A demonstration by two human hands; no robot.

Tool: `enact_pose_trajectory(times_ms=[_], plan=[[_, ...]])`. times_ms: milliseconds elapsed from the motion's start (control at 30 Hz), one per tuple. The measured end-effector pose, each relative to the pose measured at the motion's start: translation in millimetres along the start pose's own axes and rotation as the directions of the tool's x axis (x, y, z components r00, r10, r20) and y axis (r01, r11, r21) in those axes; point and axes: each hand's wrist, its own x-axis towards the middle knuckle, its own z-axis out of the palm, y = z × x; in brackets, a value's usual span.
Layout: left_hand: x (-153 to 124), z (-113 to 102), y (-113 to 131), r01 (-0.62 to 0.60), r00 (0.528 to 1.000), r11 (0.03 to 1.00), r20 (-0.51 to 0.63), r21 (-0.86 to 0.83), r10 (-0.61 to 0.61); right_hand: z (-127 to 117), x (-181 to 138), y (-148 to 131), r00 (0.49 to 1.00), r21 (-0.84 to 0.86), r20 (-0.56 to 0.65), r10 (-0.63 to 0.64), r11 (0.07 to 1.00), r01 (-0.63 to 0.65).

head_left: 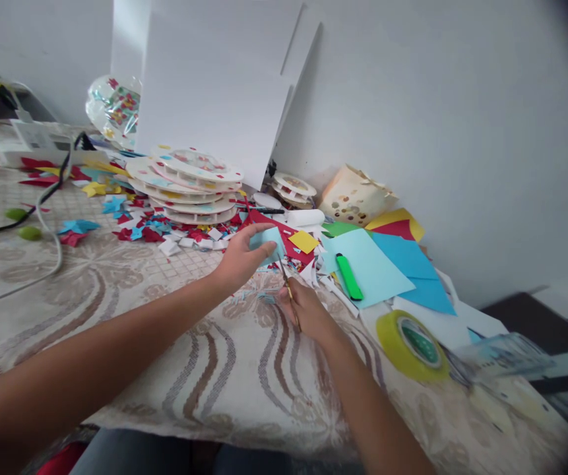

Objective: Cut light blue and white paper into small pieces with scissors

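Note:
My left hand [245, 256] pinches a small piece of light blue paper [270, 243] between thumb and fingers, above the table. In my right hand [308, 307] is a pair of scissors [288, 288] with gold-coloured handles, fingers closed around the loops. The blades point up and away from me and meet the paper's lower right edge. Thin light blue paper snippets [264, 295] lie on the cloth just below. Behind the hands are a yellow paper square [304, 241] and red paper [291, 249].
Stacked white reels [189, 188] stand behind a scatter of paper scraps. Light blue sheets [373, 267], a green cutter [349, 277] and a yellow tape roll [412, 346] lie to the right. A white cable [59, 251] crosses the left. A white board [214, 86] leans at the wall.

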Motion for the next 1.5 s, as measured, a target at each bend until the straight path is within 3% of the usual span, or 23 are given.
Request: enact_pose_trajectory(times_ms=[200,400,1300,1500], plan=[[-3.3,4.8,-1.3,0.027,1.000,0.986,-0.018,0.163,-0.024,2.8,2.0,9.2,0.999,0.067,-0.007,0.043,0.997,-0.043],[-5.6,7.8,2.5,0.033,0.999,0.978,-0.019,0.206,-0.030,2.7,1.6,9.8,1.000,0.130,0.016,0.025,0.991,-0.027],[-0.3,4.2,-10.0,0.028,0.999,0.974,-0.025,0.224,-0.023,0.8,7.6,-3.2,0.996,-0.217,0.004,0.088,0.972,-0.085],[-0.3,3.8,-11.0,0.015,1.000,0.973,-0.014,0.231,-0.012,1.8,7.9,-1.9,0.996,-0.205,-0.009,0.086,0.975,-0.086]])
